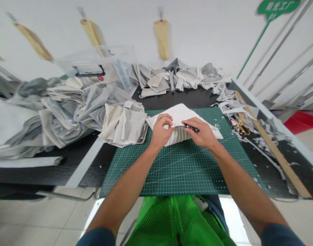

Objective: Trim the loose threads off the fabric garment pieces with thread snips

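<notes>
A piece of striped white-and-grey cloth (180, 114) lies on the green cutting mat (169, 171), its near edge lifted between my hands. My left hand (162, 128) pinches that edge, thumb and forefinger forming a ring. In my right hand (201, 132) is a small black-handled tool (192, 128), gripped with its tip pointing left at the raised edge. The tip is too small to identify, so I cannot tell the tool's exact kind. Under the lifted edge, the striped inner side of the cloth shows.
Grey and beige fabric piles (69, 106) cover the left, beside a clear plastic box (95, 65). More scraps (172, 77) lie behind the mat. On the right are gold-handled scissors (241, 128), offcuts and a wooden ruler (274, 147). A red bucket (303, 119) stands beyond the table.
</notes>
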`<state>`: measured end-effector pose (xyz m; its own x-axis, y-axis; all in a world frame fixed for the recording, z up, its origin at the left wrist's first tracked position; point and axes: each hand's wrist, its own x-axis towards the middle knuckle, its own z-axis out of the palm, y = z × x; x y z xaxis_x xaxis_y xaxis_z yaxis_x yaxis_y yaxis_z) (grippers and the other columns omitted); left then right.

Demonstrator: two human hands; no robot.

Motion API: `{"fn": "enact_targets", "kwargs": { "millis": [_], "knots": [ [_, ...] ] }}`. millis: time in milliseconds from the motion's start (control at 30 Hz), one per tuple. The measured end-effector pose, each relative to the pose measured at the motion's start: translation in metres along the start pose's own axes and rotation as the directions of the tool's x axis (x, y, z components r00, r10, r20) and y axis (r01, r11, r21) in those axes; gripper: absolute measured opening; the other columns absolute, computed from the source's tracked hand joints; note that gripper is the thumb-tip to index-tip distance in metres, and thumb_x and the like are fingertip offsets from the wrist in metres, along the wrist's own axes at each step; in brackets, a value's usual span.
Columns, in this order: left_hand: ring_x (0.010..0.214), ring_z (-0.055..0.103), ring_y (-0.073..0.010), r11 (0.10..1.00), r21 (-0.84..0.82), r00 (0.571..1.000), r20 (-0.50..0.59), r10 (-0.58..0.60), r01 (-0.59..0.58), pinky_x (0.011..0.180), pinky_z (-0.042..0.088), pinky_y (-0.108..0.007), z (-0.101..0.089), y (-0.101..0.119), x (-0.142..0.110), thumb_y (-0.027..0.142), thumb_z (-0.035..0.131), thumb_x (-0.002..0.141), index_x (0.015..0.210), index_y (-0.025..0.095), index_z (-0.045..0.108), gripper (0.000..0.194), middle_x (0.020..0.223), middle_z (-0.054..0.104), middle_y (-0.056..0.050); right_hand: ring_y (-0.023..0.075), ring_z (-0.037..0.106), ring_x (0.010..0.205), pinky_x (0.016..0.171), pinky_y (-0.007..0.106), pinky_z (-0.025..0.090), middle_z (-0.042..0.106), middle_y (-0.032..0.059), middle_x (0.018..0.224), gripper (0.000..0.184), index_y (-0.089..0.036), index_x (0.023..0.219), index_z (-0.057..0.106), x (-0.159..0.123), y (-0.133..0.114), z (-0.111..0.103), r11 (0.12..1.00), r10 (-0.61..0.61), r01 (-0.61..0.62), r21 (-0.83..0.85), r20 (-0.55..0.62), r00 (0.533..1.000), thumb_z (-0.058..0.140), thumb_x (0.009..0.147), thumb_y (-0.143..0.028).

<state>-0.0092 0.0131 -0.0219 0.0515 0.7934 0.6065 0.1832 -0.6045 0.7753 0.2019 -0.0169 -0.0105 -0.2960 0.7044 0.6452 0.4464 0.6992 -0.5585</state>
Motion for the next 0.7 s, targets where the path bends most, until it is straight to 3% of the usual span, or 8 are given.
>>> {"fn": "enact_targets", "kwargs": {
  "millis": [67,133,233,300,433,500,600,700],
  "knots": [
    [0.083,0.059,-0.0154,0.988,0.151,0.998,-0.054,-0.028,0.036,0.073,0.047,-0.028,-0.004,0.003,0.002,0.015,0.082,0.070,0.075,0.020,0.060,0.022,0.093,0.063,-0.002,0.0260,0.069,0.107,0.096,0.044,0.056,0.075,0.0103,0.114,0.030,-0.022,0.121,0.074,0.001,0.000,-0.001,0.999,0.018,-0.018,-0.037,-0.012,1.000,0.068,0.094,-0.033],
    [0.068,0.052,-0.0125,0.975,0.196,0.993,-0.069,-0.092,0.104,0.066,0.043,-0.026,-0.008,0.007,0.003,0.020,0.082,0.073,0.076,0.020,0.060,0.022,0.076,0.058,0.002,0.0264,0.069,0.105,0.096,0.043,0.056,0.075,0.0102,0.114,0.032,-0.022,0.120,0.073,0.001,0.001,-0.001,0.995,0.062,-0.062,-0.074,-0.005,0.998,0.071,0.091,-0.034],
    [0.052,0.046,-0.0100,0.961,0.146,0.971,-0.061,-0.230,0.236,0.055,0.035,-0.024,-0.009,0.010,0.002,0.028,0.077,0.080,0.076,0.021,0.054,0.025,0.056,0.048,0.008,0.0253,0.070,0.098,0.092,0.042,0.055,0.076,0.0093,0.108,0.031,-0.020,0.116,0.073,0.000,0.002,0.002,0.981,0.159,-0.154,-0.114,0.030,0.987,0.073,0.088,-0.034],
    [0.047,0.047,-0.0092,0.943,0.050,0.945,-0.035,-0.326,0.328,0.050,0.033,-0.022,-0.006,0.010,0.001,0.033,0.073,0.084,0.081,0.022,0.052,0.024,0.053,0.051,0.008,0.0245,0.070,0.096,0.091,0.040,0.055,0.077,0.0089,0.105,0.027,-0.019,0.111,0.074,-0.001,0.002,0.004,0.968,0.229,-0.223,-0.116,0.039,0.973,0.071,0.089,-0.034],
    [0.054,0.064,-0.0121,0.864,-0.247,0.898,0.094,-0.429,0.439,0.053,0.048,-0.021,0.003,0.005,-0.002,0.039,0.067,0.088,0.095,0.024,0.045,0.027,0.072,0.069,0.003,0.0206,0.070,0.086,0.081,0.034,0.054,0.078,0.0070,0.097,0.028,-0.018,0.108,0.074,-0.001,-0.002,0.009,0.936,0.350,-0.351,0.001,0.088,0.933,0.063,0.094,-0.041],
    [0.065,0.070,-0.0142,0.846,-0.316,0.903,0.116,-0.415,0.429,0.063,0.057,-0.026,0.007,0.002,-0.003,0.037,0.066,0.089,0.096,0.024,0.044,0.027,0.079,0.072,0.001,0.0177,0.067,0.076,0.071,0.030,0.052,0.076,0.0045,0.087,0.031,-0.018,0.104,0.073,0.000,-0.005,0.009,0.919,0.372,-0.388,0.066,0.175,0.911,0.058,0.098,-0.045],
    [0.080,0.074,-0.0168,0.857,-0.331,0.918,0.103,-0.382,0.394,0.077,0.062,-0.033,0.009,-0.002,-0.004,0.032,0.064,0.090,0.097,0.024,0.047,0.020,0.084,0.073,0.000,0.0150,0.061,0.064,0.061,0.026,0.046,0.071,0.0022,0.075,0.039,-0.018,0.101,0.072,0.002,-0.006,0.006,0.887,0.411,-0.450,0.104,0.269,0.871,0.048,0.103,-0.049],
    [0.082,0.074,-0.0182,0.862,-0.319,0.918,0.092,-0.386,0.395,0.081,0.061,-0.036,0.007,-0.007,-0.003,0.026,0.061,0.089,0.093,0.023,0.049,0.013,0.083,0.073,0.000,0.0166,0.065,0.070,0.065,0.027,0.047,0.074,0.0051,0.082,0.043,-0.018,0.101,0.069,0.004,0.006,0.001,0.863,0.494,-0.504,0.025,0.161,0.854,0.037,0.107,-0.046]
  ]
}}
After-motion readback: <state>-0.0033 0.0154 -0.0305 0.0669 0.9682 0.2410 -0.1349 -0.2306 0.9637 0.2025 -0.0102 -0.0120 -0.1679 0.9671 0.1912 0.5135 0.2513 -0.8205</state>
